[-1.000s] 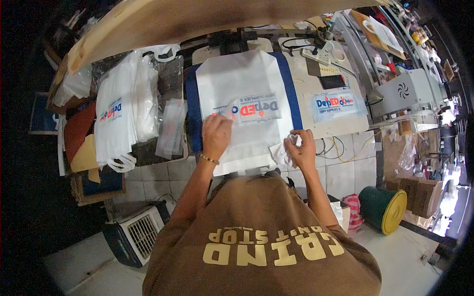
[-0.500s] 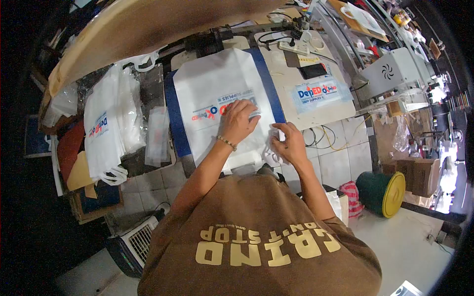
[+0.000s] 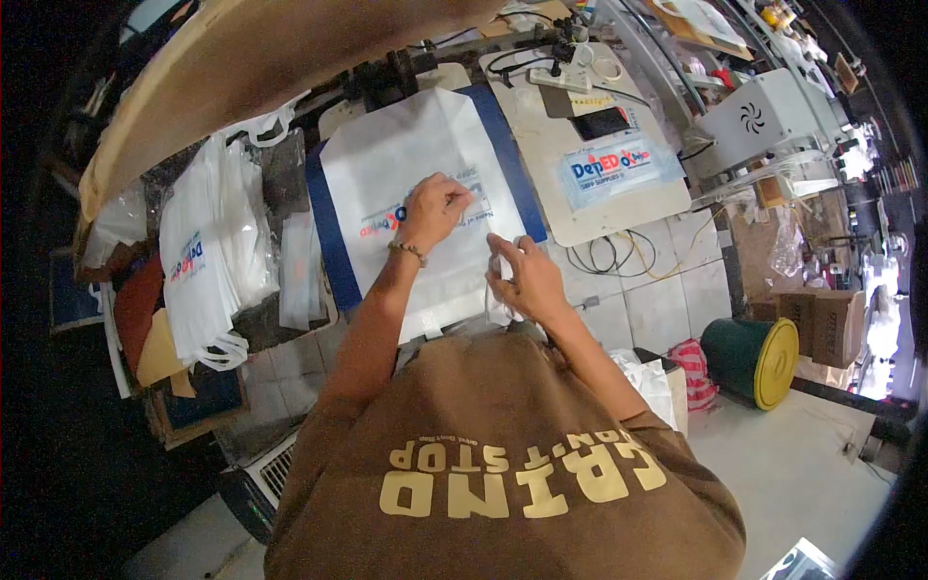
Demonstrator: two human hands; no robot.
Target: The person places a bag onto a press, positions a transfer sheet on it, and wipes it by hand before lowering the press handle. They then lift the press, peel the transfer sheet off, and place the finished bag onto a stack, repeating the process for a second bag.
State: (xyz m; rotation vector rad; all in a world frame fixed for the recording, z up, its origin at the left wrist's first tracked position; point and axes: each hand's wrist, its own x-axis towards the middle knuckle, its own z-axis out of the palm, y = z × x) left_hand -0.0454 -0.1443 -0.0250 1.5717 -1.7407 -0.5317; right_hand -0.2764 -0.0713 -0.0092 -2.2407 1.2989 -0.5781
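A white bag [image 3: 387, 159] with red and blue lettering lies flat on a blue board in front of me. My left hand [image 3: 437, 211] is over the printed area, its fingers closed in a pinch at the right end of the lettering. Whatever is between those fingertips is too small to make out. At the bag's lower right edge, my right hand [image 3: 527, 275] is closed around a crumpled white cloth-like piece [image 3: 499, 300], partly hidden by the fingers. Its index finger reaches forward onto the bag.
A stack of white printed bags [image 3: 203, 261] lies left, beside clear film strips [image 3: 298, 271]. On the right board [image 3: 541, 208] are printed transfer sheets [image 3: 623, 169], a phone [image 3: 600, 123] and a power strip [image 3: 561, 77]. A curved tan panel [image 3: 261, 68] overhangs the far side.
My left hand has gone from resting over the lettering to a pinch farther up and left. My right hand has moved left, onto the bag's edge. The view has shifted slightly.
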